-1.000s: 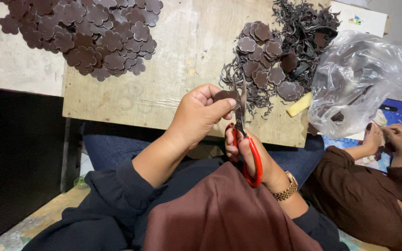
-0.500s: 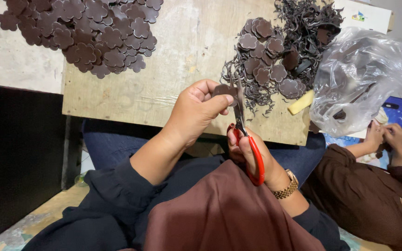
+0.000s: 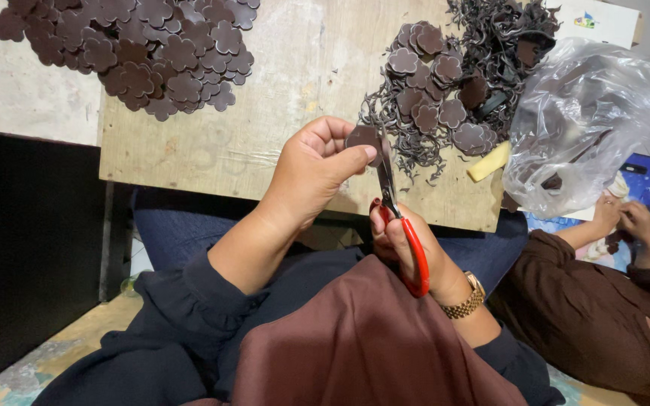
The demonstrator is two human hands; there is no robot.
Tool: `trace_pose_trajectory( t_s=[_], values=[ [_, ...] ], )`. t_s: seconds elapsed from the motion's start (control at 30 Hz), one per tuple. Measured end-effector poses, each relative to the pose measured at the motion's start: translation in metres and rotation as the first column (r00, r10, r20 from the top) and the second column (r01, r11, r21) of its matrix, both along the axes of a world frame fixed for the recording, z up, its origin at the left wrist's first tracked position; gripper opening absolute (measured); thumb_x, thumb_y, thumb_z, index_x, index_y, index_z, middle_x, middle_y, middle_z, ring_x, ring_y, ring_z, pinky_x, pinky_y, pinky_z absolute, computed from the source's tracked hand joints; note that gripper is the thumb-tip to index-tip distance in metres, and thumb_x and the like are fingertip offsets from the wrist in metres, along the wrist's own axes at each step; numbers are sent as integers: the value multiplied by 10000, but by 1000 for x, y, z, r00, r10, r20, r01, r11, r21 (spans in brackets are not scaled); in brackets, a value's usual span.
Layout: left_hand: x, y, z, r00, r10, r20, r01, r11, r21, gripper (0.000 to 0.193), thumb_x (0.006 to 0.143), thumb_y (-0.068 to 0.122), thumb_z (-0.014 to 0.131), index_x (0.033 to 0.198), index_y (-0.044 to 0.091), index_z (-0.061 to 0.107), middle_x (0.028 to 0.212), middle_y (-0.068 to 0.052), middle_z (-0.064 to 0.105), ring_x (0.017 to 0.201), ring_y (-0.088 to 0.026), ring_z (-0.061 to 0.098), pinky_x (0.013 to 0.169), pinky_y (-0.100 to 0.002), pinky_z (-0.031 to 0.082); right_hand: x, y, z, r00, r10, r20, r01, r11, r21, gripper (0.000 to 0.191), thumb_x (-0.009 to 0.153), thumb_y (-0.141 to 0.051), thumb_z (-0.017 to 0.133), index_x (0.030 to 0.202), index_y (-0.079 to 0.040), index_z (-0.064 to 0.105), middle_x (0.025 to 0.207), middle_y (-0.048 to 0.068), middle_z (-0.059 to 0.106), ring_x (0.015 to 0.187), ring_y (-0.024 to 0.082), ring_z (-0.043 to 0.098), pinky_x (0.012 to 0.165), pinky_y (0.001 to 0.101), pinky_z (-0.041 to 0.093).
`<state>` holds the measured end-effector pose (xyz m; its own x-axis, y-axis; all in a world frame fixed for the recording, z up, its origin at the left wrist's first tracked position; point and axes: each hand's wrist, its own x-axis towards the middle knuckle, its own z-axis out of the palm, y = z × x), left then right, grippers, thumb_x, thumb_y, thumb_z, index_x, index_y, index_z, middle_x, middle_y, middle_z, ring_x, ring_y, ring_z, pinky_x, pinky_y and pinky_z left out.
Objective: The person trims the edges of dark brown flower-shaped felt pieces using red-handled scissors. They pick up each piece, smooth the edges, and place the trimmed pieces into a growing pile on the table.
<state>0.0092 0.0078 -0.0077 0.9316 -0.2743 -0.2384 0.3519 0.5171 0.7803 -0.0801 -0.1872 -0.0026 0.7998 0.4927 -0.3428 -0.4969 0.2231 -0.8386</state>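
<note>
My left hand (image 3: 316,167) pinches a small dark brown flower-shaped piece (image 3: 362,137) between thumb and fingers, just above the near edge of a wooden board (image 3: 280,98). My right hand (image 3: 408,244) grips red-handled scissors (image 3: 404,225); their blades point up and meet the right edge of the piece. A gold watch sits on my right wrist. A heap of trimmed brown flower pieces (image 3: 144,53) lies at the board's far left. Another heap of flower pieces mixed with thin curly offcuts (image 3: 453,90) lies at the far right.
A crumpled clear plastic bag (image 3: 588,128) holding dark pieces rests at the board's right end, next to a pale yellow scrap (image 3: 488,162). Another person in brown sleeves (image 3: 596,301) works low on the right, hands (image 3: 630,218) over a blue surface. A black panel stands left.
The piece and the scissors have stayed close together above the board's edge; my left hand has turned the piece slightly against the blades.
</note>
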Motion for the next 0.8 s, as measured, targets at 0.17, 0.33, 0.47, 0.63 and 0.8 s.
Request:
trace_pose_trajectory(
  t_s=[0.17,0.33,0.47,0.63,0.8],
  values=[
    [-1,3,3,991,24,135,-37,995,98,278,934,25,735,1169,-9,591,959,-73,734,861,-93,703,785,-227,575,-1,-1,1,1000,5,-8,-5,1000,-22,480,1025,-546,551,1042,-71,488,764,-71,352,615,43,283,535,211,258],
    [0,7,13,992,-22,124,0,985,175,341,919,33,750,1205,-8,569,914,-77,723,822,-92,705,736,-224,568,3,-1,-1,999,41,-22,-41,999,4,533,990,-600,564,1066,-81,468,751,-67,335,603,53,267,531,215,254],
    [-1,6,16,991,-40,129,8,971,240,361,900,37,764,1193,-6,559,899,-77,734,804,-95,712,721,-222,570,8,1,-2,996,84,44,-84,996,5,587,976,-652,596,1077,-91,455,817,-49,351,708,81,302,631,238,308],
    [-1,3,15,992,-15,128,-15,973,229,368,897,34,769,1182,-10,540,880,-85,725,790,-105,720,725,-228,581,9,2,1,992,118,53,-120,992,32,617,952,-668,617,1110,-96,449,863,-31,375,757,92,319,666,241,315],
    [-1,1,14,990,-11,137,-21,973,231,350,905,41,756,1171,-5,533,887,-94,738,798,-109,732,731,-230,595,8,1,2,993,93,69,-93,996,-10,614,973,-670,584,1117,-84,472,866,-26,392,767,98,343,693,249,344]
  ],
)
